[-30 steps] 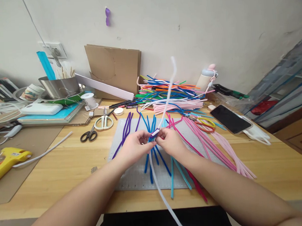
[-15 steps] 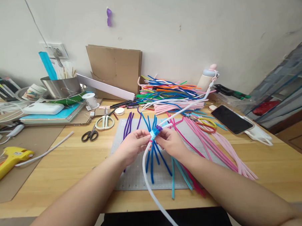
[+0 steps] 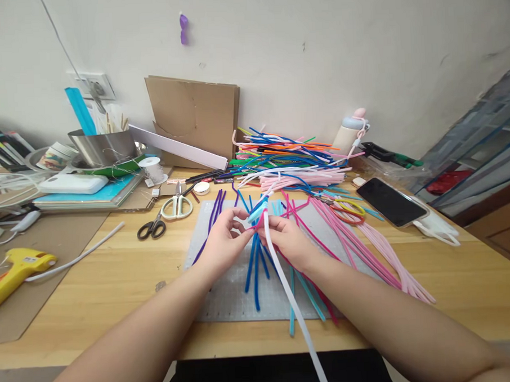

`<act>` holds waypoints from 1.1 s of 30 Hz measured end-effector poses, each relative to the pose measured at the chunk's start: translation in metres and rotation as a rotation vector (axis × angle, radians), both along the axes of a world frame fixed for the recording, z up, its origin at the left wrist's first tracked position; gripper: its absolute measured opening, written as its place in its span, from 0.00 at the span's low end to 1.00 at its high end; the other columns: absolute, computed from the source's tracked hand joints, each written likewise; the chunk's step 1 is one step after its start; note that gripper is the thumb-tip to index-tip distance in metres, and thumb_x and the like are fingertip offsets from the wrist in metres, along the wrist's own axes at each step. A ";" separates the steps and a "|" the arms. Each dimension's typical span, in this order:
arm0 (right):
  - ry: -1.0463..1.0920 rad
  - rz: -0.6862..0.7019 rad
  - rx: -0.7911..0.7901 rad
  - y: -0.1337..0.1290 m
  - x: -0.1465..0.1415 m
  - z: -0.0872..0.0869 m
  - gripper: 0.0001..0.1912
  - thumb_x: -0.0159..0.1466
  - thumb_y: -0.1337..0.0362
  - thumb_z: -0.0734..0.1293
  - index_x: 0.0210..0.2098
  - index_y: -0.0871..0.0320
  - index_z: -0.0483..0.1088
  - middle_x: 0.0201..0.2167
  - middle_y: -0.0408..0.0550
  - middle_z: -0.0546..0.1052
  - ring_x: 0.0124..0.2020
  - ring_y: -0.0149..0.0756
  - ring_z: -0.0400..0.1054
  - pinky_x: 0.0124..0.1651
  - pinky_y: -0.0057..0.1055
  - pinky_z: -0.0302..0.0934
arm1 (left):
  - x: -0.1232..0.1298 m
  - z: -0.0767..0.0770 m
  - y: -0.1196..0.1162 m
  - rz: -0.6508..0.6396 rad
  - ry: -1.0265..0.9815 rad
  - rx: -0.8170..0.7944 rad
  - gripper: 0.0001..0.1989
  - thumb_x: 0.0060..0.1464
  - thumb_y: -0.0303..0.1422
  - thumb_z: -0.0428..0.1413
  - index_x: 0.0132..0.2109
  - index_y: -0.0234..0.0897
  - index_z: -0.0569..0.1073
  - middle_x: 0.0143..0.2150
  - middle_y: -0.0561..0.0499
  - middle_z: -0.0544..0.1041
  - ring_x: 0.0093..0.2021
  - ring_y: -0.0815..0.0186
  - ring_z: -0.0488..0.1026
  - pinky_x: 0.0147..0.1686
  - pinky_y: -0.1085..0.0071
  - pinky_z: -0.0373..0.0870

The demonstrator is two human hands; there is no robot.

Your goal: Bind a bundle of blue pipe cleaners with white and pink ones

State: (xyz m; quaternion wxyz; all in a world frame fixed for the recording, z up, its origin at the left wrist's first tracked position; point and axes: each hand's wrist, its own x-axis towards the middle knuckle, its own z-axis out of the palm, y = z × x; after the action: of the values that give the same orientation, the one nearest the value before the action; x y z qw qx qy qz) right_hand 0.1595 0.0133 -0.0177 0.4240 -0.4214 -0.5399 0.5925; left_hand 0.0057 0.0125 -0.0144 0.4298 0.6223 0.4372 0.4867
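Over the mat, my right hand (image 3: 284, 237) is closed around a long white curved tube (image 3: 288, 285) at its wrapped part. Blue, light-blue and pink pipe cleaners are coiled side by side there. My left hand (image 3: 227, 237), thumb and fingers pinched, grips a magenta pipe cleaner (image 3: 261, 218) at the wrapping. The tube runs down toward my lap; its far part is foreshortened behind the wrapping. Below both hands, blue pipe cleaners (image 3: 256, 275) lie fanned out, with light-blue pipe cleaners (image 3: 292, 302) to their right and purple pipe cleaners (image 3: 216, 209) to the left.
A grey cutting mat (image 3: 230, 304) covers the middle of the table. Dark scissors (image 3: 152, 228), white-handled scissors (image 3: 177, 207) and a yellow glue gun (image 3: 22, 269) lie left. Pink pipe cleaners (image 3: 380, 253) and a phone (image 3: 391, 202) lie right; a mixed pipe-cleaner pile (image 3: 291, 155) sits behind.
The white tube has turned in my hands: its near end swung right and its far part dropped from view. The wrapped part tilted, and the magenta strand now shows between my fingers.
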 end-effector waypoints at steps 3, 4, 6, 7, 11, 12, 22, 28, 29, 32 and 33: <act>0.077 0.036 -0.070 0.001 0.001 -0.001 0.08 0.53 0.62 0.65 0.29 0.60 0.66 0.16 0.37 0.65 0.13 0.21 0.54 0.16 0.21 0.45 | 0.000 -0.002 0.001 -0.035 0.027 0.000 0.13 0.45 0.31 0.56 0.41 0.37 0.67 0.40 0.49 0.71 0.31 0.71 0.68 0.28 0.75 0.65; 0.104 0.054 -0.099 0.001 0.001 -0.003 0.08 0.53 0.61 0.65 0.29 0.60 0.66 0.16 0.37 0.64 0.13 0.21 0.54 0.15 0.21 0.45 | 0.000 -0.003 0.001 -0.047 0.055 0.012 0.12 0.46 0.31 0.55 0.41 0.36 0.69 0.40 0.49 0.72 0.31 0.70 0.69 0.29 0.74 0.65; 0.151 0.079 -0.159 0.002 0.001 -0.005 0.09 0.52 0.60 0.67 0.28 0.60 0.66 0.15 0.36 0.64 0.12 0.21 0.53 0.15 0.21 0.45 | 0.000 -0.003 0.001 -0.057 0.142 0.064 0.11 0.48 0.31 0.54 0.41 0.36 0.71 0.38 0.48 0.74 0.33 0.68 0.70 0.31 0.73 0.66; 0.164 0.088 -0.184 0.003 0.001 -0.007 0.10 0.52 0.60 0.67 0.28 0.60 0.66 0.15 0.36 0.63 0.12 0.21 0.53 0.14 0.21 0.45 | 0.000 -0.003 0.001 -0.058 0.185 0.089 0.11 0.48 0.30 0.54 0.41 0.36 0.72 0.38 0.48 0.74 0.33 0.67 0.70 0.32 0.72 0.66; 0.155 0.095 -0.238 0.004 0.002 -0.010 0.12 0.51 0.59 0.68 0.29 0.60 0.65 0.14 0.36 0.65 0.11 0.22 0.54 0.11 0.20 0.42 | -0.001 -0.004 0.001 -0.055 0.256 0.117 0.10 0.49 0.30 0.53 0.40 0.36 0.74 0.36 0.47 0.76 0.35 0.65 0.71 0.34 0.70 0.66; 0.149 0.095 -0.252 0.005 0.002 -0.010 0.12 0.51 0.59 0.68 0.29 0.60 0.65 0.15 0.36 0.65 0.11 0.21 0.54 0.11 0.19 0.41 | -0.001 -0.004 0.001 -0.055 0.259 0.114 0.10 0.49 0.30 0.53 0.40 0.36 0.74 0.35 0.47 0.76 0.35 0.65 0.71 0.34 0.70 0.66; 0.227 0.156 -0.315 0.007 0.002 -0.012 0.08 0.51 0.64 0.67 0.30 0.61 0.66 0.15 0.38 0.68 0.12 0.22 0.58 0.11 0.17 0.45 | 0.002 -0.004 -0.001 -0.009 0.275 0.219 0.05 0.47 0.32 0.55 0.33 0.36 0.72 0.35 0.48 0.73 0.36 0.65 0.70 0.29 0.73 0.65; 0.209 0.168 -0.308 0.005 0.000 -0.011 0.05 0.52 0.68 0.66 0.30 0.61 0.66 0.19 0.43 0.73 0.17 0.26 0.67 0.17 0.19 0.59 | 0.007 -0.006 -0.004 0.116 0.269 0.132 0.04 0.47 0.32 0.54 0.31 0.36 0.72 0.27 0.52 0.74 0.27 0.68 0.69 0.28 0.73 0.65; 0.211 0.168 -0.308 0.005 -0.001 -0.011 0.05 0.53 0.68 0.65 0.30 0.61 0.66 0.19 0.44 0.73 0.18 0.26 0.67 0.18 0.20 0.60 | 0.008 -0.006 -0.004 0.119 0.248 0.115 0.05 0.47 0.32 0.54 0.32 0.36 0.72 0.26 0.52 0.74 0.26 0.68 0.70 0.28 0.73 0.65; 0.205 0.168 -0.313 0.004 -0.001 -0.009 0.05 0.54 0.69 0.65 0.31 0.61 0.65 0.19 0.44 0.74 0.17 0.25 0.67 0.20 0.20 0.62 | 0.010 -0.009 -0.004 0.106 0.202 0.074 0.08 0.47 0.33 0.54 0.35 0.36 0.73 0.26 0.51 0.75 0.26 0.68 0.70 0.28 0.73 0.66; 0.199 0.166 -0.316 0.004 -0.002 -0.009 0.05 0.54 0.69 0.65 0.31 0.61 0.65 0.20 0.44 0.74 0.17 0.25 0.67 0.20 0.20 0.62 | 0.011 -0.010 -0.004 0.106 0.202 0.065 0.08 0.47 0.34 0.54 0.35 0.36 0.74 0.26 0.51 0.75 0.26 0.68 0.70 0.28 0.73 0.66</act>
State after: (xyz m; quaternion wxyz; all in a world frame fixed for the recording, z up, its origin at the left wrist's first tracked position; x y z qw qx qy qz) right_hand 0.1576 0.0174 -0.0267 0.3536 -0.3763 -0.4287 0.7413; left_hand 0.0163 0.0084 -0.0243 0.3366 0.6578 0.4946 0.4575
